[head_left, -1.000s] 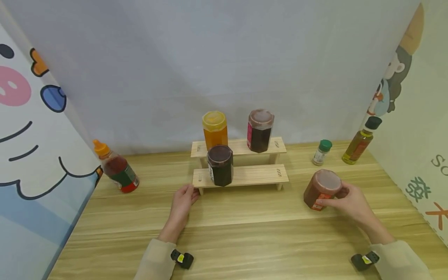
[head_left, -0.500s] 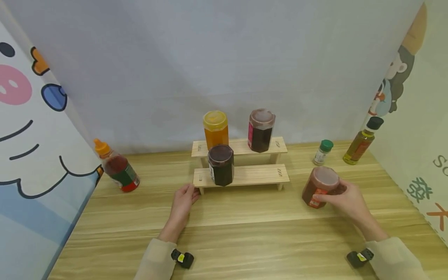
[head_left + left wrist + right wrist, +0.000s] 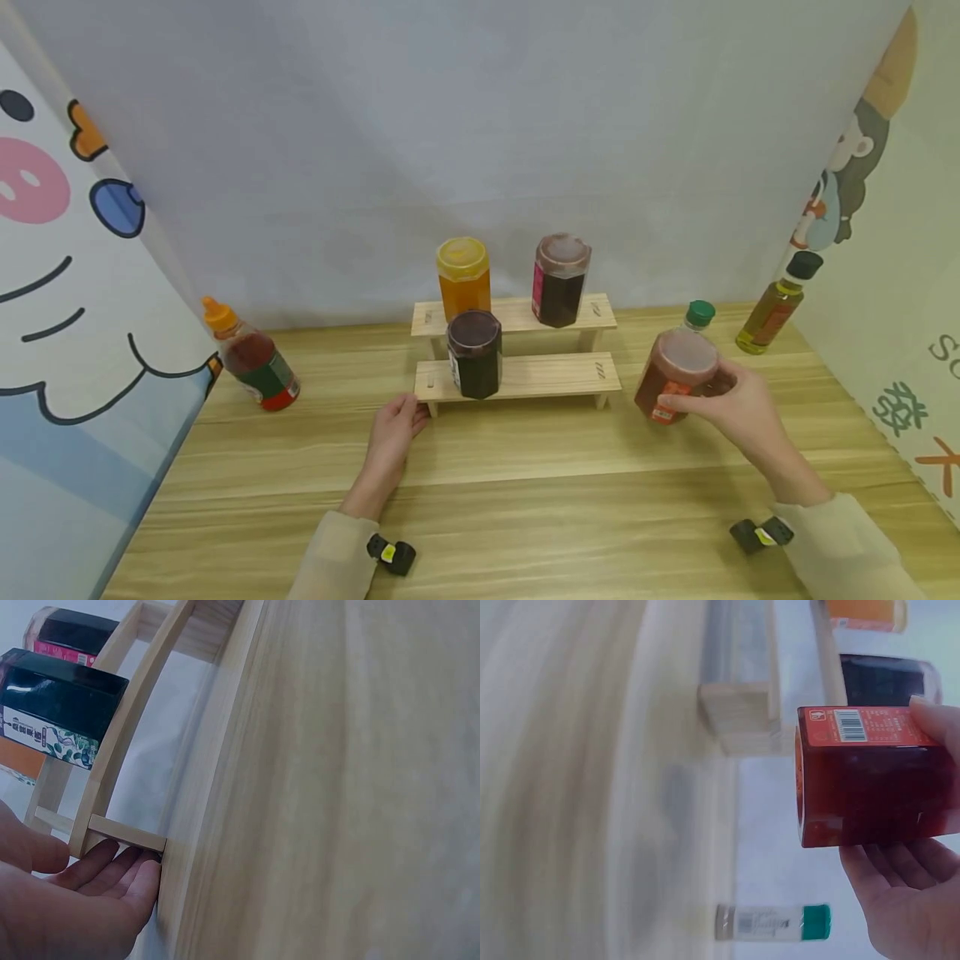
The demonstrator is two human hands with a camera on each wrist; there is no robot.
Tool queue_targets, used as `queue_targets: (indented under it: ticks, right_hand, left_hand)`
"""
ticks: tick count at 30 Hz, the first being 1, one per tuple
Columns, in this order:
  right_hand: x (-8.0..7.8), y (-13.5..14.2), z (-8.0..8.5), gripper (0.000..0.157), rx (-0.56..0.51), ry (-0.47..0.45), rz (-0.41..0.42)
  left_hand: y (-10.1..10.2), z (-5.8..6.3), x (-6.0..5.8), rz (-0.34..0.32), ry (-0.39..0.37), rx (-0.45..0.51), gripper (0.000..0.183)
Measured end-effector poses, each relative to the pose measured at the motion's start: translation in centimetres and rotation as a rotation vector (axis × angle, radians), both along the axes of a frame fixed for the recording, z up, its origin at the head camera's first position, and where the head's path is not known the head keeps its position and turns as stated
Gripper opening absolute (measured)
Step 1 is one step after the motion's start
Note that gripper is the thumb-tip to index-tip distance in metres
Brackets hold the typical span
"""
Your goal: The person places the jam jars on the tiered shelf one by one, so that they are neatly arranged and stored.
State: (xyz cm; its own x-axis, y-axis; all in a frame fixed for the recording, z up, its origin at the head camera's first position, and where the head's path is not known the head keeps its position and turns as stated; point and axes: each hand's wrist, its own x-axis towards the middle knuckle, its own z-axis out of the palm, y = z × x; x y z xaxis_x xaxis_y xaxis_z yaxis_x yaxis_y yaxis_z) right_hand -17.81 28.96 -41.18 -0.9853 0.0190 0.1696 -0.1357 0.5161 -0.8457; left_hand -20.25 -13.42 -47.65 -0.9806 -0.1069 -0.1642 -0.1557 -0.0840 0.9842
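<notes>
In the head view my right hand [image 3: 735, 412] grips a hexagonal jar [image 3: 877, 795] of dark red contents with an orange-red label. The jar is held off the table, slightly tilted, and partly covers a small green-capped shaker [image 3: 772, 922]. My left hand [image 3: 393, 425] holds the left end of the lower tier of a two-tier wooden shelf [image 3: 555, 375], its thumb at the plank's end and fingers by the leg. A dark jar [image 3: 475, 358] stands on the lower tier. On the upper tier stand a yellow-orange jar [image 3: 465, 283] and a dark jar with a pink label [image 3: 558, 287].
A sauce bottle [image 3: 258, 367] with an orange nozzle stands at the left. At the back right is a black-capped oil bottle [image 3: 772, 312]. A pale curtain [image 3: 375, 167] rises behind the wooden table [image 3: 525, 517], with printed panels on both sides.
My right hand has lifted the red jar and carried it left and away from me, so it now overlaps the shaker. My left hand stays at the shelf's end.
</notes>
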Motion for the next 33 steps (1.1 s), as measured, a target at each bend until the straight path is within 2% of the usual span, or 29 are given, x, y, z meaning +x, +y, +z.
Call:
queue_targets:
  ticks: [7,12,20,26,33]
  right_hand:
    - [-0.8,-2.0,1.0,0.065,0.001,0.038,0.021]
    - [-1.6,-3.6,1.3,0.065,-0.037,0.051,0.055]
    - [-3.2,-6.0,0.7,0.064,-0.098,0.108,0.085]
    - [-3.8,-7.7,0.4,0.062,-0.179,0.105,0.092]
    - [-4.6,-9.3,-0.1,0.062,-0.214,0.128,0.100]
  left_hand:
    - [-0.2,-0.1,-0.2,-0.005,-0.005,-0.010,0.038]
    - [-0.2,0.0,-0.2,-0.003,-0.005,-0.019,0.038]
    - [-0.1,0.1,-0.2,0.000,-0.003,-0.009,0.037]
    - [-0.1,0.2,-0.2,-0.007,0.001,-0.005,0.037]
    - [-0.1,0.0,0.0,-0.002,-0.005,-0.002,0.037]
